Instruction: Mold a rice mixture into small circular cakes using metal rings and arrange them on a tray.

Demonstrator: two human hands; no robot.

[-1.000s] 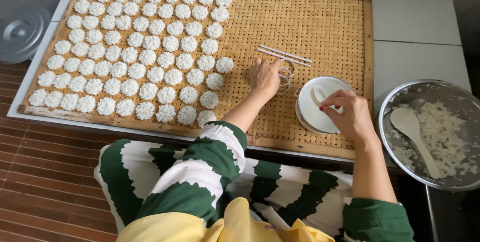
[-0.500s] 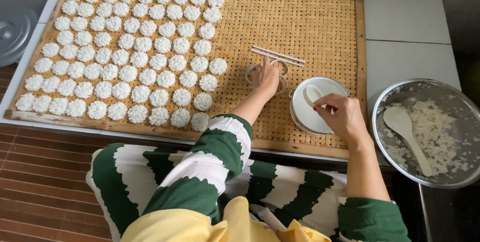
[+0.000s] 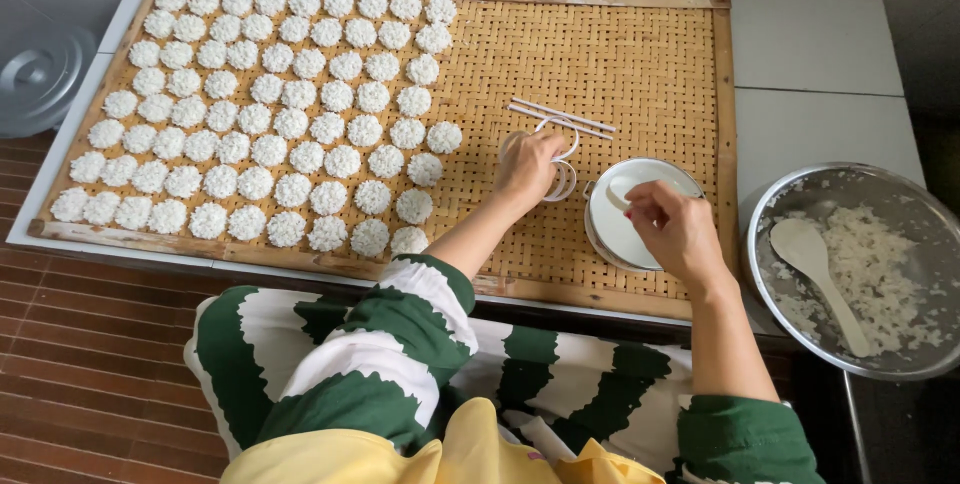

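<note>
Two hands at work: left hand (image 3: 527,166) grips white ring moulds (image 3: 560,159) on the woven tray (image 3: 640,64); right hand (image 3: 672,229) pinches over the white bowl (image 3: 625,219), steadying it.

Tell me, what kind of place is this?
Probably a home kitchen or small food workshop: a woven tray of round rice cakes lies on a tiled counter, beside a steel bowl of cooked rice.
</note>
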